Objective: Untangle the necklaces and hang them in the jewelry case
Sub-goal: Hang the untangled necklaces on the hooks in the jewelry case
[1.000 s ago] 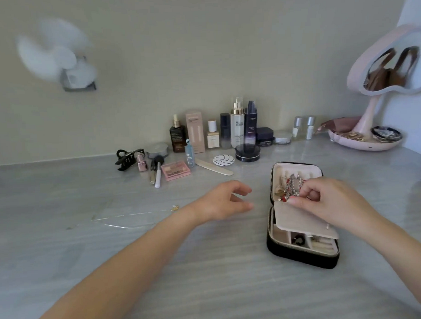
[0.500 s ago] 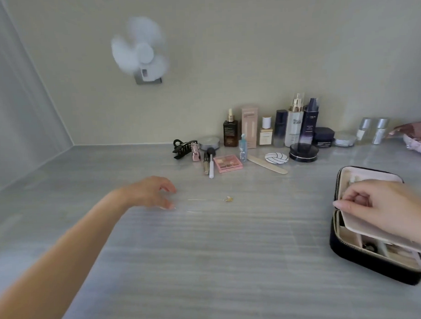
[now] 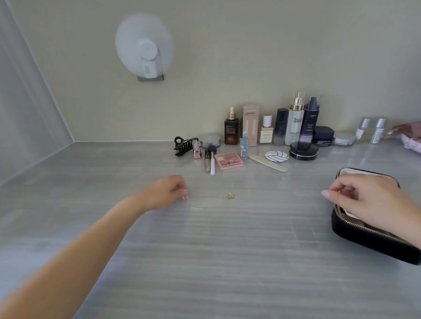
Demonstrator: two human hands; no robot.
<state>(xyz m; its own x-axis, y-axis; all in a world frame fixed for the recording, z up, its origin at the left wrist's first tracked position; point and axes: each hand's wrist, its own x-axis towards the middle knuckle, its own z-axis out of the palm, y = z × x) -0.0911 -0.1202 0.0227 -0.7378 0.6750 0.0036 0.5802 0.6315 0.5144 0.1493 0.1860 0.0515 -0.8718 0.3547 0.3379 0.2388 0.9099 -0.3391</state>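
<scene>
A thin gold necklace [image 3: 206,202] with a small gold pendant [image 3: 230,195] lies on the grey table, left of centre. My left hand [image 3: 166,192] pinches the left end of its chain with curled fingertips. At the right edge sits the black jewelry case [image 3: 365,237], open, with a cream lining. My right hand [image 3: 363,197] hovers over the case with curled fingers; whether they hold anything I cannot tell. My hand hides most of the case's inside.
Cosmetics line the back wall: bottles [image 3: 296,119], a black jar [image 3: 303,150], a pink palette [image 3: 228,160], a nail file [image 3: 268,161], brushes [image 3: 212,159], a black hair clip [image 3: 184,145]. A spinning fan [image 3: 144,48] hangs on the wall. A pink tray [image 3: 416,140] sits far right.
My left hand reached leftward from beside the case to the necklace and pinched its chain. The view swung left, so the case now sits at the right edge.
</scene>
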